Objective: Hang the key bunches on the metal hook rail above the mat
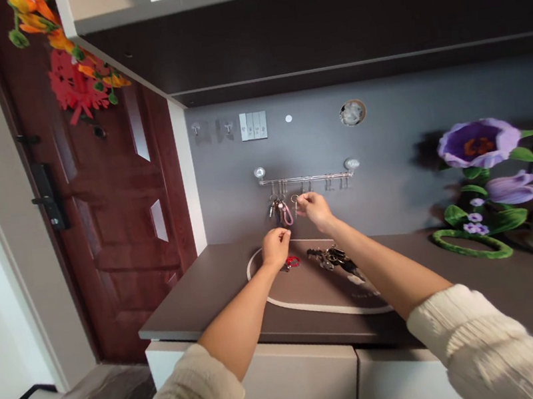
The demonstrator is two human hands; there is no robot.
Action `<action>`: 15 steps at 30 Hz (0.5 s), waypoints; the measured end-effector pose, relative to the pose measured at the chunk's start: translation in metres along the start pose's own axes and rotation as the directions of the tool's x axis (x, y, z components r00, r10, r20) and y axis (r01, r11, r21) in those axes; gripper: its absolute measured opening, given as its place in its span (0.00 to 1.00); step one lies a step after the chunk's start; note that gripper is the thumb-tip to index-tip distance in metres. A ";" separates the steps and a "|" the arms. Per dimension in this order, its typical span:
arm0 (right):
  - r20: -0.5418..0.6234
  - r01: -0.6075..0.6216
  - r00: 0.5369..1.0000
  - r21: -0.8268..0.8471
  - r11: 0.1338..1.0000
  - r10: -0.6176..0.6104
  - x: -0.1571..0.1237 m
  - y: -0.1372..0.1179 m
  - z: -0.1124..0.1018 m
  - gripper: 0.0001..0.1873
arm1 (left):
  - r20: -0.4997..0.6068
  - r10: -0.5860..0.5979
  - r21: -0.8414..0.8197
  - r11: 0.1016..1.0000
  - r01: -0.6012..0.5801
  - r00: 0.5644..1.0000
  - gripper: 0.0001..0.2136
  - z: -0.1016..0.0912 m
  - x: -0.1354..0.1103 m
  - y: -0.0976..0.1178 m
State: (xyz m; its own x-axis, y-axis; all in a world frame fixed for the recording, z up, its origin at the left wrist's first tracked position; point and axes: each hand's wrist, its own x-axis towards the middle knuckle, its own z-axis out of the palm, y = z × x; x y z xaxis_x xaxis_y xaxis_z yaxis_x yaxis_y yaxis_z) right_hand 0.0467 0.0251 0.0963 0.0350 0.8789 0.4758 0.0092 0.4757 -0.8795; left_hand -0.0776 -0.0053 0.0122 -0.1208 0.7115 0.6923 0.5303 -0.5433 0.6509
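**Q:** Report the condition of the right hand.
**A:** The right hand [315, 211] is raised to the wall, thumb and forefinger pinching a small silver metal key ring [294, 199] just below a horizontal chrome hook rail [308, 179].

**Q:** Report the condition of the left hand.
**A:** The left hand [277, 247] is above an oval brown mat with a cream border [314, 293], fingers pressed together and angled downward. Whether it grips anything cannot be determined. Nearest beneath it lies a small red key fob [292, 261].

**Q:** Identify the remaining items.
**A:** A bunch of metal keys with a pink looped strap [283, 213] hangs from the left section of the rail, just beside the pinched ring. A dark metal ornament [334, 257] lies on the mat, near the rear edge of the dark brown countertop [202, 304].
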 end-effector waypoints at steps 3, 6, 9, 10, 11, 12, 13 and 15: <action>-0.059 -0.030 0.998 -0.040 0.999 0.027 0.011 -0.005 0.009 0.03 | -0.030 0.012 0.071 0.997 -0.009 0.999 0.10 0.000 0.000 -0.001; -0.108 -0.038 0.994 -0.093 0.995 0.028 0.021 -0.005 0.016 0.04 | -0.048 0.015 0.126 0.992 -0.008 0.999 0.10 -0.001 0.001 -0.001; -0.127 -0.024 0.992 -0.173 0.985 0.002 0.033 0.000 0.022 0.05 | -0.053 0.020 0.152 0.988 -0.012 0.998 0.10 -0.001 0.001 0.001; -0.132 -0.013 0.991 -0.213 0.977 -0.016 0.037 0.002 0.023 0.06 | -0.055 0.021 0.156 0.988 -0.012 0.998 0.10 -0.001 0.001 0.001; -0.138 0.000 0.990 -0.256 0.967 -0.036 0.041 0.005 0.025 0.06 | -0.058 0.021 0.159 0.987 -0.012 0.998 0.10 -0.001 0.001 0.001; -0.143 0.012 0.988 -0.298 0.954 -0.057 0.046 0.008 0.026 0.07 | -0.061 0.020 0.160 0.987 -0.010 0.998 0.10 -0.001 0.002 0.002; -0.150 0.023 0.986 -0.336 0.942 -0.078 0.050 0.010 0.028 0.08 | -0.063 0.018 0.159 0.987 -0.008 0.998 0.09 -0.001 0.002 0.002; -0.162 0.041 0.980 -0.391 0.919 -0.113 0.057 0.015 0.031 0.09 | -0.066 0.015 0.155 0.988 -0.004 0.998 0.09 -0.001 0.002 0.002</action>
State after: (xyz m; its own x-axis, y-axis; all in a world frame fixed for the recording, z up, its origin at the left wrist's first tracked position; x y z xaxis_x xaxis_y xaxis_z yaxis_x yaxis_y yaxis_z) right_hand 0.0180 0.0839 0.1104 0.1956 0.8023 0.5639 0.4008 0.4594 -0.7926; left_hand -0.0779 -0.0055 0.0150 -0.1678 0.6727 0.7207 0.6542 -0.4709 0.5918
